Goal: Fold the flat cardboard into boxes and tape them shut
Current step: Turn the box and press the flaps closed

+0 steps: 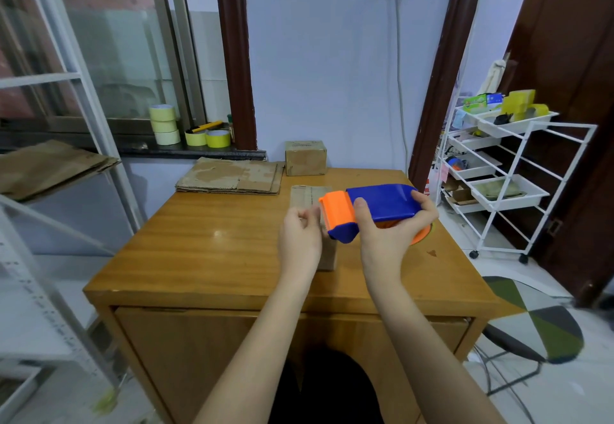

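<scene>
Orange and blue plastic make up the tape dispenser (368, 212), which the right hand (395, 224) grips around its blue body, thumb on the near side and fingers curled over the far edge, holding it above the wooden table (206, 251) with the orange roller end turned toward 9 o'clock. That end faces the left hand (300, 237), whose fingertips are drawn together right beside the roller, apparently pinching the loose end of clear tape; the tape itself is too transparent to confirm, so this is a judgement from the pose. Directly beneath both hands lies a small cardboard box (312, 196), partly hidden by them, its long axis running from 12 to 6 o'clock, probably set there so a strip can be drawn along its seam. Whether its flaps are fully closed cannot be told. At 12 o'clock on the table's far edge stands a finished box (305, 157), and at 10 o'clock sits a stack of flat cardboard (229, 176), kept clear of the working spot yet within reach. Rolls of yellow tape (166, 124) wait on the windowsill beyond.
</scene>
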